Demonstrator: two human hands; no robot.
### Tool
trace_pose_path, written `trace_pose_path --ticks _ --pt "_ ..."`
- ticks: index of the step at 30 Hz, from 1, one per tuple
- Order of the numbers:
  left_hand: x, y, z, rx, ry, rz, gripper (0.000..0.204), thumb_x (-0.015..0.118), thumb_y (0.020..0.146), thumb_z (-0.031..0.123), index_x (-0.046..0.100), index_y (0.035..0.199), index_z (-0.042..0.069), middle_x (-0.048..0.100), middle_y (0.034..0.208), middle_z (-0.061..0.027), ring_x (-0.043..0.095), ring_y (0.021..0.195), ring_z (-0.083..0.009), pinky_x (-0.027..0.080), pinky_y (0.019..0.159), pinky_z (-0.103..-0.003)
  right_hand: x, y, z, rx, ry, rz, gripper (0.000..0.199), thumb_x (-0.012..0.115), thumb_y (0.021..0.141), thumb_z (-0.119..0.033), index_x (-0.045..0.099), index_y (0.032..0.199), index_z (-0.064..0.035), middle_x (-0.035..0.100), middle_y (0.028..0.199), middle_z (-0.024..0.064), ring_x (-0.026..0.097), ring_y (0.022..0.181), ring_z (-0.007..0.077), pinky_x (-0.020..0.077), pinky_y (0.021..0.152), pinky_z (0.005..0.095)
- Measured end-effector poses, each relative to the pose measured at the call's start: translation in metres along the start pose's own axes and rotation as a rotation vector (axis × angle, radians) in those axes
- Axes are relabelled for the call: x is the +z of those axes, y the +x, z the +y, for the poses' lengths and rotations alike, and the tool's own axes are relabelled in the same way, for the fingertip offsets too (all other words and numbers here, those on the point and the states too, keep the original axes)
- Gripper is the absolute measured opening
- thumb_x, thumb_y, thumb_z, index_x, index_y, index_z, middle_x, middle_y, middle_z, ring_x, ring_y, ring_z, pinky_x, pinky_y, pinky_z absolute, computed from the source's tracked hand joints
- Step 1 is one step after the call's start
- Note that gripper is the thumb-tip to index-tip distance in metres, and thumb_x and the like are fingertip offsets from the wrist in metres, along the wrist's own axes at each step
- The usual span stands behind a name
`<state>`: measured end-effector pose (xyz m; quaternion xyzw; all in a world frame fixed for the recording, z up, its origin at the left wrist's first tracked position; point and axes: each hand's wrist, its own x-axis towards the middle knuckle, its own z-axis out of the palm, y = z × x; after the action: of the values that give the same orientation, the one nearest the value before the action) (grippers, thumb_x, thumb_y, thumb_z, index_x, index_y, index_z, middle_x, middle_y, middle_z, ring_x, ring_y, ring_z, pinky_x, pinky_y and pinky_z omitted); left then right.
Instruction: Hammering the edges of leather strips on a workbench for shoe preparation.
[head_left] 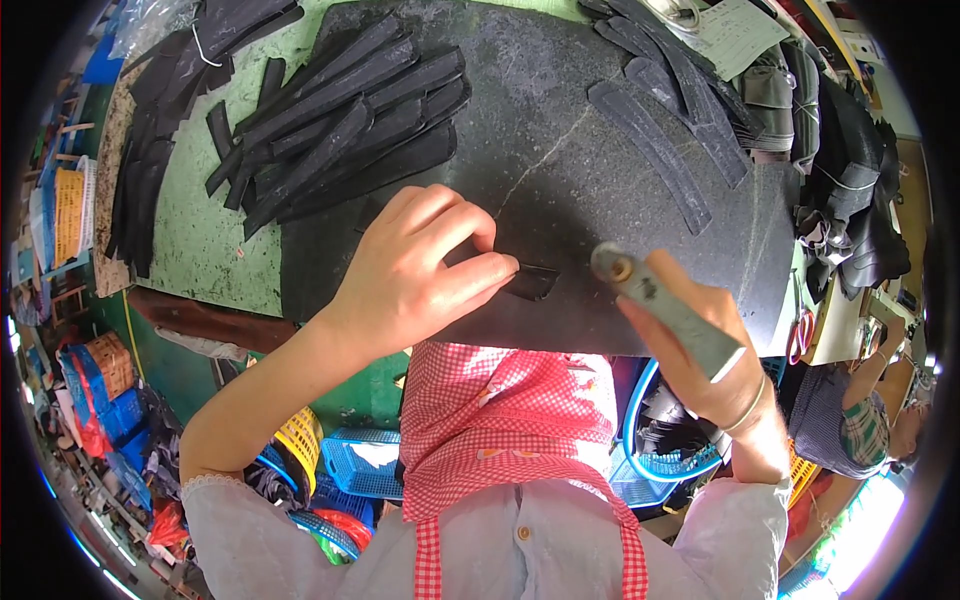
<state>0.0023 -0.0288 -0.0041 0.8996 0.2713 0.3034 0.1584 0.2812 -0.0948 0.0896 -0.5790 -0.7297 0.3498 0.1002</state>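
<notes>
My left hand is closed in a pinch, thumb and forefinger on the end of a short black strip lying on the dark work surface. Part of that strip is hidden under the fingers. To its right, my right hand is wrapped round a hammer with a grey metal head. The hammer is raised a little above the surface, and its handle is mostly out of sight. Beyond my left hand lies a heap of long black strips, overlapping each other.
The dark mat rests on a pale green tabletop. More black strips lie at the far right, near bundled black pieces. Red-handled scissors sit by the right edge. Blue baskets stand below; another person is at the right.
</notes>
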Motion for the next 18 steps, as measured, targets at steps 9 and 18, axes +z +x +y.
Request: trace_pose_path --ticks 9,18 --pt "-0.002 0.002 0.005 -0.060 0.019 -0.032 0.026 0.090 0.071 0.015 0.080 0.095 0.016 0.061 0.094 0.0008 0.060 0.090 -0.0224 0.048 0.080 -0.039 0.003 0.002 -0.008 -0.089 0.119 0.006 0.015 0.070 0.102 -0.010 0.060 0.105 0.0005 0.061 0.075 0.0173 0.070 0.066 0.0338 0.0471 0.057 0.0384" --pt "-0.007 -0.003 -0.004 0.014 0.015 0.003 0.024 0.090 0.069 0.014 0.080 0.091 0.016 0.065 0.095 0.0014 0.062 0.092 -0.0237 0.048 0.078 -0.039 0.005 0.023 -0.005 -0.067 0.037 0.008 0.017 0.072 0.100 -0.007 0.058 0.106 0.0006 0.065 0.085 0.0200 0.069 0.067 0.0413 0.0495 0.058 0.0393"
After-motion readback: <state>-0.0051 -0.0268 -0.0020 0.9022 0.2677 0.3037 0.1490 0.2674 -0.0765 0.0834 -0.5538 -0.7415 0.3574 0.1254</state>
